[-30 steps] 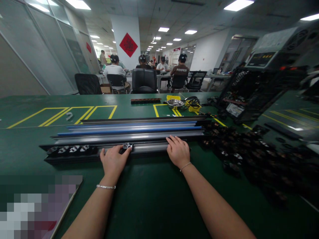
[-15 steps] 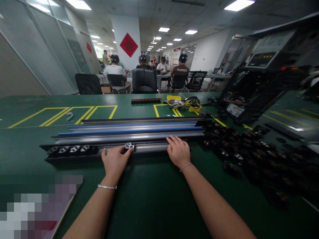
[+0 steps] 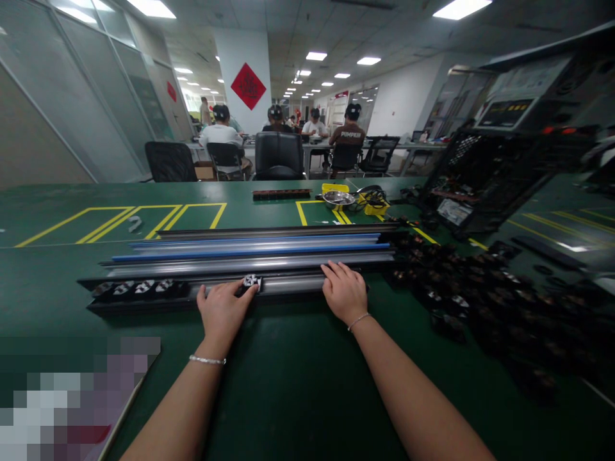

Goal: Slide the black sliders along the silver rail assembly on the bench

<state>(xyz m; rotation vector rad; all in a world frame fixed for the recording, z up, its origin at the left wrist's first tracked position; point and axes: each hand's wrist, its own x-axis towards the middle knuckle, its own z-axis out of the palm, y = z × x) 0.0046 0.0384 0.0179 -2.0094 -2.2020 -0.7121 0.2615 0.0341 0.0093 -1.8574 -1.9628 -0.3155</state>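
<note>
A long black rail (image 3: 288, 286) lies across the green table (image 3: 298, 371) in front of several grey and blue-edged rails (image 3: 250, 253). My left hand (image 3: 221, 310) rests on the near rail, fingers pinched on a small black-and-white clip (image 3: 250, 281) seated in it. Several similar clips (image 3: 134, 288) sit in the rail's left end. My right hand (image 3: 344, 293) lies flat on the same rail further right, fingers stretched out.
A heap of loose black clips (image 3: 480, 294) covers the table to the right. Behind it stands a black mesh crate (image 3: 485, 179). A metal bowl (image 3: 338, 199) and yellow trays sit at the back. People sit at a far table (image 3: 288, 137). A blurred patch lies bottom left.
My left hand with the clip has slid a little to the right along the rail. The right hand has stayed in place.
</note>
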